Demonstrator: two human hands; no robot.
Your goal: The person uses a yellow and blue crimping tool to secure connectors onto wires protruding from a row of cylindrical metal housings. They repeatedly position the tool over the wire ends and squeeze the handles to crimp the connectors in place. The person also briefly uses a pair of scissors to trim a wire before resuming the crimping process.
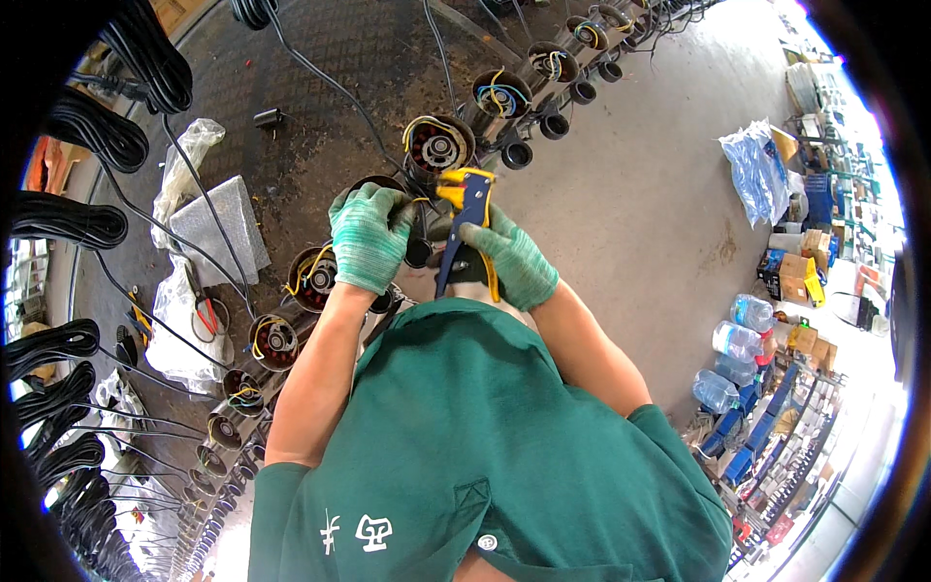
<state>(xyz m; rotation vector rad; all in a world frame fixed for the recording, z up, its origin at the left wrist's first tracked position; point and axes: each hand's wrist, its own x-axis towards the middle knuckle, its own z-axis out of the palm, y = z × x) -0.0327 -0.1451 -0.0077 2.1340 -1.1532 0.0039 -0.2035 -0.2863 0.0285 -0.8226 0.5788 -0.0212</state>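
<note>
My right hand [516,258], in a green knit glove, grips a wire stripper [472,206] with dark blue and yellow parts, its yellow jaws pointing up and left. My left hand [370,235], gloved alike, pinches a thin yellow wire [420,201] beside the stripper's jaws; whether the jaws touch the wire I cannot tell. Under my left fingers lies a round motor housing [376,181], mostly covered by the glove. Just beyond it another open motor housing [438,145] shows copper-coloured windings, a central bearing and loose yellow and white wires.
More open housings [317,278] form a long diagonal row along the dark bench [320,126]. Black cables with coiled bundles [68,221] hang at the left. Bubble wrap [225,231] and red-handled scissors [206,315] lie on the bench. Water bottles [737,341] and boxes [797,276] stand at the right.
</note>
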